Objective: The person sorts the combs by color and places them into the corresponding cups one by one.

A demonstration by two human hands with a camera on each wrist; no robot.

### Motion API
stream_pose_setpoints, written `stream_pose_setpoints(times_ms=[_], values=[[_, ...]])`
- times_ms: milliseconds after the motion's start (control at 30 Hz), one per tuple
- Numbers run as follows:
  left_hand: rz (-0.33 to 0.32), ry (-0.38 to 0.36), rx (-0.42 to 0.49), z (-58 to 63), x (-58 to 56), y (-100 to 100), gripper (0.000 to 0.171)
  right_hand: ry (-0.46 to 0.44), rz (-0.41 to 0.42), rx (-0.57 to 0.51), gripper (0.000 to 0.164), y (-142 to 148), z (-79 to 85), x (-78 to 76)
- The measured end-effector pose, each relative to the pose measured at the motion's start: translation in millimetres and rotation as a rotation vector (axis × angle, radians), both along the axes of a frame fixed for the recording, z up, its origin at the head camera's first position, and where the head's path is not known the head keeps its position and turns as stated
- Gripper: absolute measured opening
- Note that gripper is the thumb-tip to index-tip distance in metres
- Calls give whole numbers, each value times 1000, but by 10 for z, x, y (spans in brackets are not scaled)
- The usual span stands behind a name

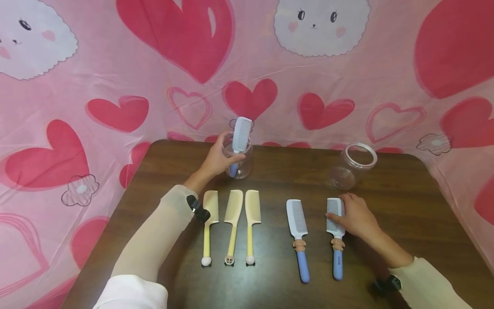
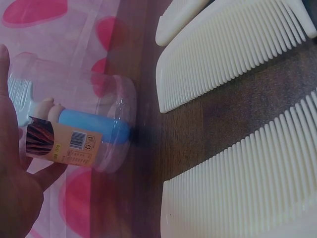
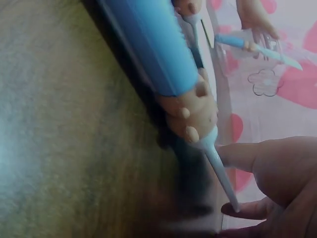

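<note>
My left hand (image 1: 216,161) grips a clear plastic jar (image 1: 245,169) at the back of the table, with the thumb across its front. A white comb (image 1: 242,134) stands in that jar, teeth end up, its blue handle (image 2: 91,124) down inside. A printed label (image 2: 64,143) shows on the jar in the left wrist view. On the right, my right hand (image 1: 359,216) pinches the toothed end of another comb with a blue handle (image 1: 337,264) and a small brown figure at its neck. A matching blue-handled comb (image 1: 297,218) lies just left of it.
Three cream combs with yellow handles (image 1: 232,227) lie side by side on the dark wooden table (image 1: 266,274), in front of the left jar. A second clear jar (image 1: 342,177) without a lid stands at the back right. Behind the table hangs a pink heart-patterned cloth (image 1: 266,60).
</note>
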State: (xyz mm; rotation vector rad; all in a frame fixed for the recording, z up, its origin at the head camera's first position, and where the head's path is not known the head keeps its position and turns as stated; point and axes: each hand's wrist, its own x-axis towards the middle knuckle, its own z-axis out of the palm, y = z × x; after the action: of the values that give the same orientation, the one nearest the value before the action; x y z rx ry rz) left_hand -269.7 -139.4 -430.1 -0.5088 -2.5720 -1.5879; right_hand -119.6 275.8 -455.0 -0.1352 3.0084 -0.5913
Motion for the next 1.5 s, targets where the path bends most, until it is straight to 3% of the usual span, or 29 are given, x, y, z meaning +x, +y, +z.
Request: stream_pose_setpoints(times_ms=[167,333,500,767,933,1100,1167,1233,1300,1400,1500], values=[[0,-1,7,-8,0,-1,88,12,-2,-138,46,70,24,-41],[-8,1,13,-21,-5,7,88,-108,-22,-395,30,144,50,-39],[-6,3,8,-21,-1,5,88,-266,-84,-635,36,227,71,-35],[1,-1,6,-38,-4,15,88,-410,-114,-810,52,363,174,-24],[-2,-4,17,-40,-3,14,90,-405,-91,-909,56,401,257,-37],[-11,-9,35,-48,-8,22,91,-380,-60,-926,55,425,384,-57],[-12,-20,37,-43,-11,32,92,-365,-53,-941,49,431,447,-67],[-17,-31,35,49,61,56,90,-342,-38,-1000,34,428,509,-79],[-18,-34,36,62,67,60,90,-311,-8,-1069,23,420,582,-99],[-21,-26,38,62,71,55,90,-260,29,-1183,22,396,702,-150],[-15,-13,38,-32,-1,24,90,-207,48,-1228,22,349,827,-223]])
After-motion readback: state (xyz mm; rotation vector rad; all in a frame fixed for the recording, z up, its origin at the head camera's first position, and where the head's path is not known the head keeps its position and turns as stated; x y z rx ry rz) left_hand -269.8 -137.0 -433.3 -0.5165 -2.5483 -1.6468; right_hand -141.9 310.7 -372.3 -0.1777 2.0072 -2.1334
